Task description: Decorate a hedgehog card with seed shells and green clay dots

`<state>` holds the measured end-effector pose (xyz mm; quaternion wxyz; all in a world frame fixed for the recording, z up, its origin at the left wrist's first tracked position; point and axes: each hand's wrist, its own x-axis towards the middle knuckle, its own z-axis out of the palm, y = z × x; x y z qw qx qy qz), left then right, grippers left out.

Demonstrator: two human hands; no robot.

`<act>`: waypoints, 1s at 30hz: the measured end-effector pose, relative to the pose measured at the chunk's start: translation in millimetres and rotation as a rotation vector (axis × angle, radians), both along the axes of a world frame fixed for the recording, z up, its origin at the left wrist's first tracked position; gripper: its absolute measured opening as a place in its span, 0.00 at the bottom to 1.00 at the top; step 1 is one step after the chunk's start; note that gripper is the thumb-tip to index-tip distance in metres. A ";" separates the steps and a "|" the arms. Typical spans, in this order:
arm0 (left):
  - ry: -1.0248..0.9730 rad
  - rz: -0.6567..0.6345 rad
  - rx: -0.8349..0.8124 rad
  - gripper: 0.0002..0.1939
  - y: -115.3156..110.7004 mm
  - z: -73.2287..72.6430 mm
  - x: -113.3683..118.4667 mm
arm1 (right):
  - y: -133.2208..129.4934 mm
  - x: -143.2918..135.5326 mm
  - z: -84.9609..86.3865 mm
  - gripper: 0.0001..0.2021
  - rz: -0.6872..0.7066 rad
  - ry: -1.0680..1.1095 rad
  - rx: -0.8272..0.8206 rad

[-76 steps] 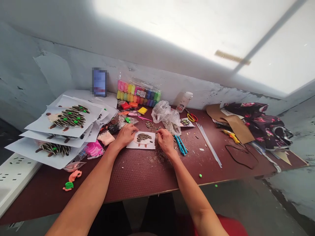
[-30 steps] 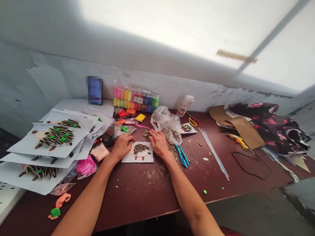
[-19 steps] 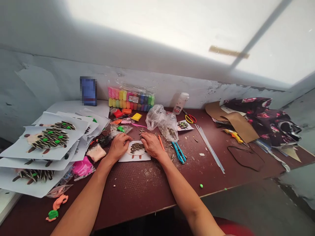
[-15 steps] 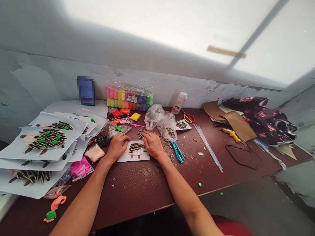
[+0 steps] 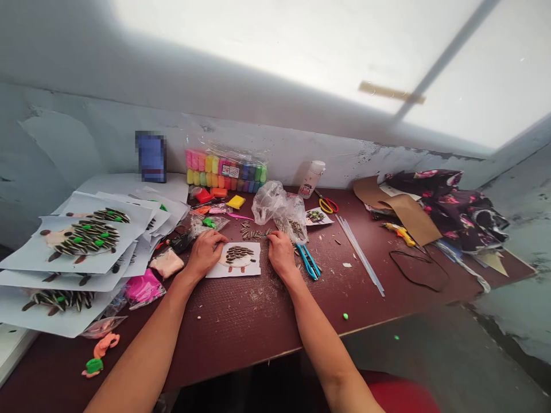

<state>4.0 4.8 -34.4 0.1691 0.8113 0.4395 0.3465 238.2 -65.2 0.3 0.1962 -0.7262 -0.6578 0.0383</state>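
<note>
A white card with a hedgehog of pale clay and striped seeds lies flat in the middle of the brown table. At its left edge rests my left hand, its fingers curled together; whether anything is between them is hidden. My right hand is right of the card, thumb and forefinger pinched at the loose seed pile. What it pinches is too small to make out. Beyond it lies a clear plastic bag with seeds inside.
Stacked hedgehog sheets fill the left side. Behind are coloured clay packs and a white bottle. Blue-handled pliers, scissors, clear sticks and a dark floral cloth lie to the right.
My right hand has moved off the card to the right, beside the seed pile, showing more of the card. My left hand stays at the card's left edge. The view has shifted slightly.
</note>
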 end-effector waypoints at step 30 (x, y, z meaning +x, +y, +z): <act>-0.009 0.015 -0.056 0.12 2.4 -3.0 -1.5 | 7.3 5.5 6.1 0.14 -0.041 0.033 0.014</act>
